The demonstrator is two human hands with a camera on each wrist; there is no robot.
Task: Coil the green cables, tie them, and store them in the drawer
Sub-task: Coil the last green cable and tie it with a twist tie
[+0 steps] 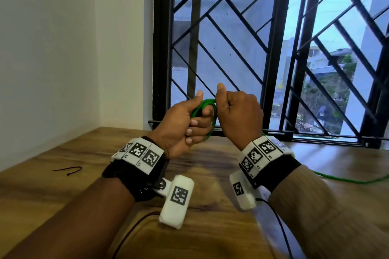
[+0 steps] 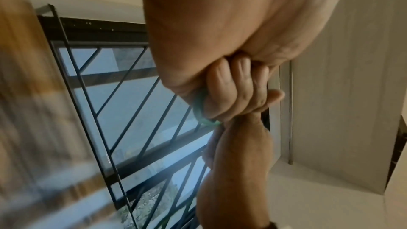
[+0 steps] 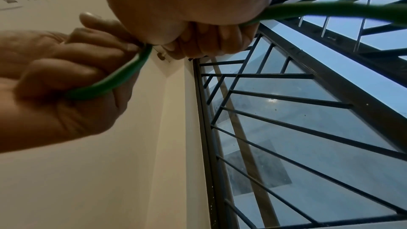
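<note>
A green cable [image 1: 207, 111] is wound into small loops that I hold up above the wooden table [image 1: 210, 174], in front of the window. My left hand [image 1: 189, 120] grips the coil with curled fingers, thumb up. My right hand [image 1: 237, 115] is closed round the cable just to the right of it, the two hands nearly touching. The cable's loose length [image 1: 345, 181] trails from the right hand down across the table to the right. In the right wrist view the cable [image 3: 114, 79] runs through the left hand's fingers, and its free length [image 3: 330, 9] leaves my right palm. The left wrist view shows a sliver of green cable [image 2: 202, 111] under the fingers.
A short dark twist tie [image 1: 68, 170] lies on the table at the left. A black barred window [image 1: 273, 48] stands just behind the hands, and a white wall closes the left side. Thin black wires [image 1: 280, 225] from the wrist cameras hang over the near table.
</note>
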